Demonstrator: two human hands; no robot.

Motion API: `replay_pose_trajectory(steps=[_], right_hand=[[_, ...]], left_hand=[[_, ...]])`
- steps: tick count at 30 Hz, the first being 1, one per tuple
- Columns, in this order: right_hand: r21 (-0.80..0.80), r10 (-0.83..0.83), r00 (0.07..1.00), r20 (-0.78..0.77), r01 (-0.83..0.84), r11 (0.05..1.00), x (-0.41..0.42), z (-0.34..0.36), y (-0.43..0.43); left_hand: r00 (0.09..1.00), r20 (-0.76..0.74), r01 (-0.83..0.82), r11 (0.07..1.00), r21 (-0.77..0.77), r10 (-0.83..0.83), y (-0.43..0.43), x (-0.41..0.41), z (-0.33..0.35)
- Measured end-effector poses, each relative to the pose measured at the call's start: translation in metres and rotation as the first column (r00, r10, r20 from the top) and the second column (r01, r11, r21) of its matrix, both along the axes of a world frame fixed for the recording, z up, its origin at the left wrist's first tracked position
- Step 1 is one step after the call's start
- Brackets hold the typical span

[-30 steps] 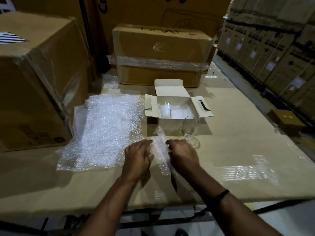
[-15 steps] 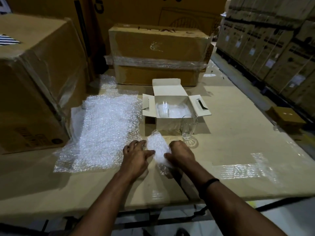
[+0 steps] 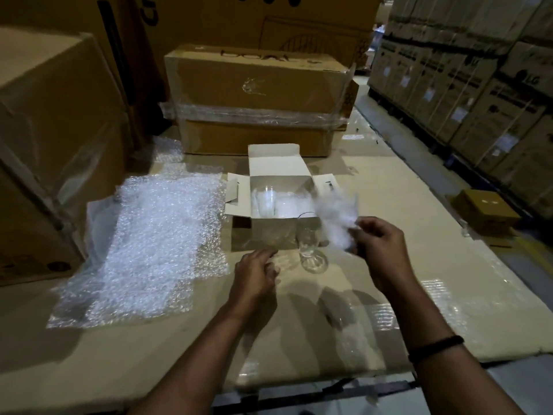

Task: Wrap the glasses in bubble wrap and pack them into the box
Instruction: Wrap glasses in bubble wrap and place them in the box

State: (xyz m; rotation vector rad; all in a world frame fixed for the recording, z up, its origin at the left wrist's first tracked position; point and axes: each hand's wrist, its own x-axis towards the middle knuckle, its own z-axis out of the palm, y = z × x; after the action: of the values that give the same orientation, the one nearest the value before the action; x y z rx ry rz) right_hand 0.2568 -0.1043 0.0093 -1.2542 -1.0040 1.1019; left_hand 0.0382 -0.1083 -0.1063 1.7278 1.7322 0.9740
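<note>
A small white box stands open in the middle of the cardboard-covered table, with a bare glass and wrapped bundles inside. My right hand grips a bubble-wrapped glass, blurred, lifted beside the box's right flap. A bare stemmed glass stands on the table just in front of the box. My left hand hovers low over the table left of that glass, fingers loosely curled and holding nothing. A stack of bubble wrap sheets lies to the left.
A large taped carton sits behind the box, and a big carton fills the left side. Stacked cartons line the right aisle. A small brown box lies beyond the table's right edge.
My right hand has lifted the wrapped glass off the table, up and right toward the box. My left hand has let go of the bundle and stays low.
</note>
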Motion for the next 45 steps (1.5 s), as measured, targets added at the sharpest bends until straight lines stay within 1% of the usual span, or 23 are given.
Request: replay_pose_trajectory(steps=[2, 3, 4, 6, 8, 11, 14, 16, 19, 22, 25, 26, 27, 28, 29, 31, 32, 33, 34, 36, 40, 43, 45], right_hand=[[-0.057, -0.022, 0.977, -0.214, 0.009, 0.998, 0.018, 0.003, 0.008], [-0.059, -0.012, 0.971, -0.24, -0.002, 0.998, 0.025, 0.003, 0.011], [-0.045, -0.003, 0.98, -0.201, -0.007, 0.999, 0.03, 0.001, 0.014], [0.006, -0.012, 1.0, 0.003, 0.012, 1.0, 0.035, -0.004, 0.02], [0.045, -0.035, 0.983, 0.182, 0.028, 0.999, 0.033, -0.007, 0.026], [0.196, -0.103, 0.882, 0.46, 0.012, 0.981, 0.02, -0.011, 0.04], [0.44, -0.217, 0.655, 0.724, -0.195, 0.877, 0.004, -0.019, 0.056], [0.399, -0.23, 0.428, 0.874, -0.363, 0.842, -0.002, -0.02, 0.067], [0.107, -0.119, 0.016, 0.993, -0.572, 0.813, -0.006, -0.013, 0.08], [-0.285, 0.179, -0.24, 0.954, -0.543, 0.79, -0.012, 0.0, 0.085], [-0.52, 0.321, -0.45, 0.833, -0.439, 0.733, -0.024, 0.004, 0.091], [-0.563, 0.355, -0.479, 0.803, -0.414, 0.715, -0.027, 0.004, 0.092], [-0.577, 0.38, -0.471, 0.796, -0.405, 0.709, -0.028, 0.004, 0.092], [-0.55, 0.388, -0.413, 0.824, -0.419, 0.722, -0.027, 0.005, 0.091], [-0.466, 0.357, -0.309, 0.881, -0.451, 0.761, -0.023, 0.007, 0.09], [-0.17, 0.164, -0.056, 0.985, -0.497, 0.851, -0.015, 0.013, 0.086], [-0.057, 0.077, 0.019, 0.997, -0.507, 0.86, -0.011, 0.015, 0.083], [-0.013, 0.035, 0.032, 0.999, -0.53, 0.848, -0.01, 0.015, 0.082], [-0.032, 0.031, -0.011, 0.999, -0.562, 0.827, -0.011, 0.014, 0.081], [-0.169, 0.09, -0.162, 0.983, -0.579, 0.798, -0.016, 0.009, 0.08], [-0.478, 0.296, -0.417, 0.86, -0.454, 0.752, -0.021, 0.0, 0.089], [-0.599, 0.411, -0.48, 0.775, -0.352, 0.719, -0.027, -0.001, 0.095], [-0.598, 0.408, -0.481, 0.776, -0.356, 0.718, -0.03, 0.007, 0.094]], left_hand=[[0.998, 0.055, 0.011, 0.992, -0.123, -0.004, 0.012, 0.02, 0.0], [0.998, 0.067, 0.017, 0.989, -0.148, -0.007, 0.019, 0.03, 0.0], [0.999, 0.051, 0.021, 0.987, -0.159, -0.013, 0.025, 0.038, 0.0], [0.999, -0.054, -0.011, 0.985, -0.173, 0.002, 0.039, 0.054, 0.002], [0.991, -0.123, -0.066, 0.981, -0.18, 0.044, 0.048, 0.064, 0.006], [0.993, -0.095, -0.088, 0.983, -0.159, 0.073, 0.055, 0.07, 0.003], [0.996, -0.016, -0.094, 0.985, -0.146, 0.093, 0.058, 0.068, -0.007], [0.994, 0.052, -0.086, 0.992, -0.096, 0.092, 0.061, 0.068, -0.015], [0.996, 0.052, -0.074, 0.994, -0.085, 0.078, 0.065, 0.067, -0.026], [0.993, 0.093, -0.069, 0.992, -0.102, 0.078, 0.061, 0.066, -0.021], [0.996, 0.051, -0.066, 0.994, -0.091, 0.071, 0.055, 0.068, -0.005], [0.997, 0.032, -0.07, 0.993, -0.09, 0.073, 0.054, 0.068, -0.002], [0.998, 0.007, -0.069, 0.994, -0.086, 0.069, 0.053, 0.067, 0.0], [0.998, -0.011, -0.061, 0.995, -0.077, 0.06, 0.052, 0.067, -0.001], [0.999, -0.017, -0.051, 0.996, -0.069, 0.05, 0.051, 0.066, -0.002], [0.999, -0.003, -0.04, 0.998, -0.051, 0.04, 0.054, 0.065, -0.005], [0.999, 0.012, -0.035, 0.999, -0.037, 0.035, 0.056, 0.064, -0.008], [0.999, 0.023, -0.03, 0.999, -0.025, 0.031, 0.057, 0.064, -0.009], [0.999, 0.022, -0.029, 0.999, -0.019, 0.029, 0.058, 0.063, -0.011], [1.0, -0.008, -0.026, 0.999, -0.025, 0.025, 0.057, 0.063, -0.01], [0.998, -0.054, -0.037, 0.997, -0.073, 0.033, 0.054, 0.066, 0.0], [0.997, -0.073, -0.04, 0.994, -0.103, 0.032, 0.054, 0.067, -0.001], [0.998, -0.051, -0.043, 0.992, -0.115, 0.037, 0.053, 0.067, -0.002]])
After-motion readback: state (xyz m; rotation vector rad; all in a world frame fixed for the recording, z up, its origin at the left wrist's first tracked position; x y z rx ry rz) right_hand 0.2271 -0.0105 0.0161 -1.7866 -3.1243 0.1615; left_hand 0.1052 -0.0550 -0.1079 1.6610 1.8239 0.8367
